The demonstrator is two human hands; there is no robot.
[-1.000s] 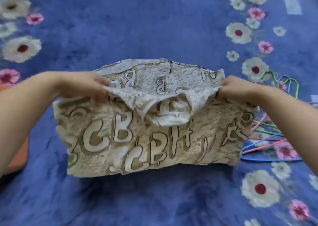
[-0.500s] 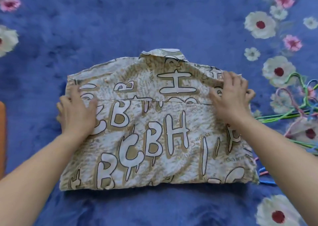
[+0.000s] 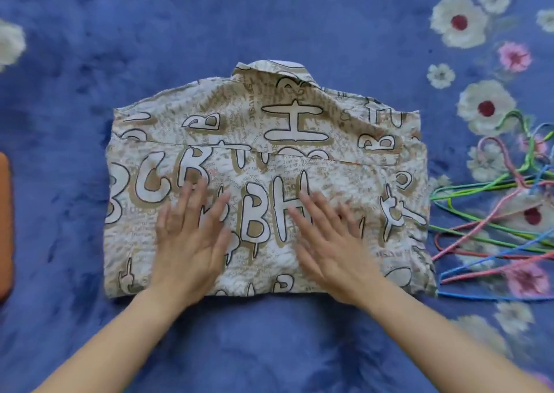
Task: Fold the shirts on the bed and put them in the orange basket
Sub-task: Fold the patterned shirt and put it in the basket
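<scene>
Blue flowered bedspread [image 3: 269,18] fills the view. One folded letter-print shirt [image 3: 299,129] lies at its centre. The left hand [image 3: 189,243] and right hand [image 3: 332,243] rest flat on it, fingers spread and blurred. Tangled coloured hangers [image 3: 494,213], too overlapped to count, lie against its right edge. Only a sliver of the orange basket [image 3: 4,228] shows, cut off at left.

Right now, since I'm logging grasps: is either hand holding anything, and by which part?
Nothing is held: the left hand and the right hand lie flat on the shirt.
</scene>
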